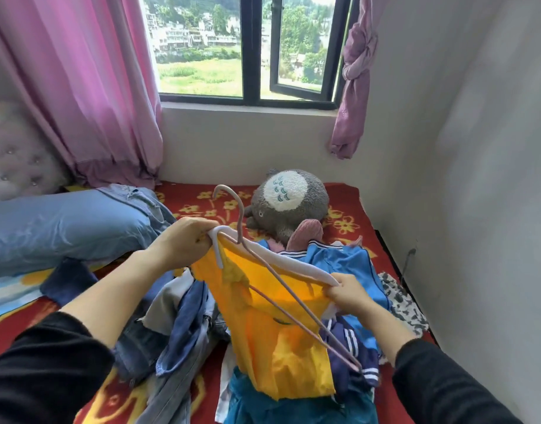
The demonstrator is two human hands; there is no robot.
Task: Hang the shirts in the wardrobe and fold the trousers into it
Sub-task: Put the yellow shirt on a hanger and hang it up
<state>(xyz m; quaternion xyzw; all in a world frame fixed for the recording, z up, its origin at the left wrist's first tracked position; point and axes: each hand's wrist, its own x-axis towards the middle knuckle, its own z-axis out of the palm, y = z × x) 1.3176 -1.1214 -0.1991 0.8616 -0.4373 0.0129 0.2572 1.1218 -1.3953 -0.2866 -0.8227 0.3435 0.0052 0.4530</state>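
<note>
A yellow shirt with a white collar band hangs stretched between my two hands above the bed. My left hand grips the collar at its upper left end. My right hand pinches the collar and yellow cloth at the lower right. A pink hanger sticks through the neck opening, hook upward, its lower arm running down to the right. Under the shirt lies a heap of clothes: a blue jacket with white stripes, denim trousers and teal cloth.
A grey plush toy sits on the red flowered bedspread behind the heap. A blue pillow lies at the left, with pink curtains and a window beyond. A white wall borders the bed on the right.
</note>
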